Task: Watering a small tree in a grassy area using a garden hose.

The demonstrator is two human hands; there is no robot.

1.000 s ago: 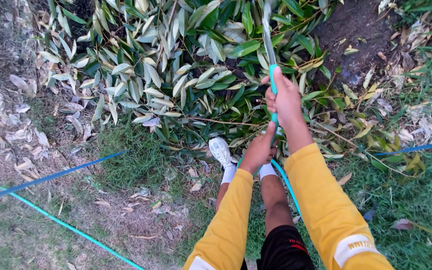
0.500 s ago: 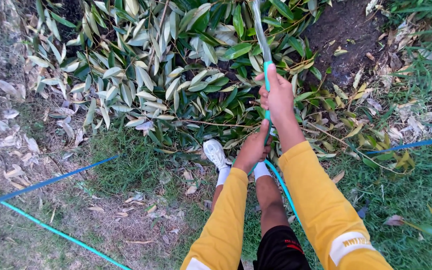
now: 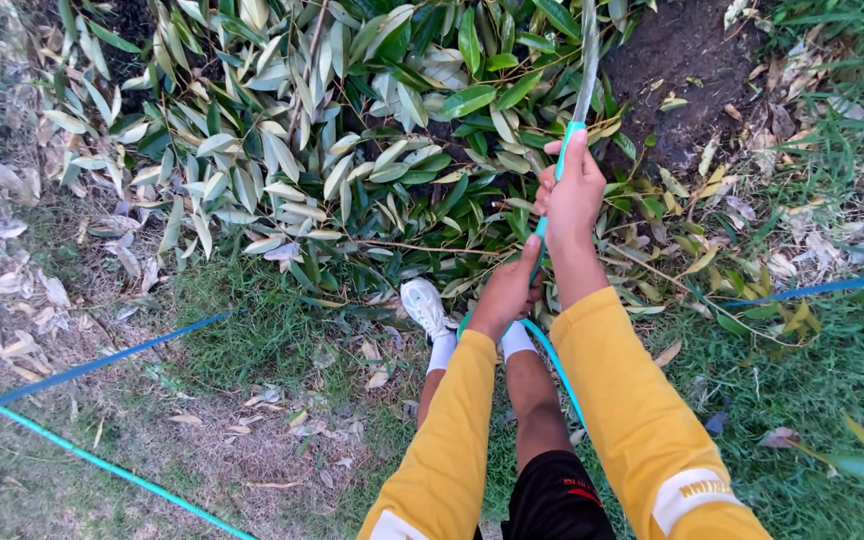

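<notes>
Both my hands grip a long tool with a teal handle (image 3: 562,158) that points away from me into a heap of cut leafy branches (image 3: 352,150). My right hand (image 3: 574,190) is wrapped around the handle higher up, close to the grey shaft (image 3: 586,55). My left hand (image 3: 507,295) holds the handle lower down, near my legs. The tool's far end is hidden among the leaves or out of frame. Both sleeves are yellow. My white shoe (image 3: 424,305) stands at the edge of the branch heap.
Dark bare soil (image 3: 687,60) lies at the upper right beyond the branches. A blue cord (image 3: 92,365) and a teal hose (image 3: 102,465) cross the dry grass on the left. Another blue cord (image 3: 802,290) runs over green grass on the right.
My hands and the tool have moved slightly up and away from me toward the branches. The view has shifted a little to the left.
</notes>
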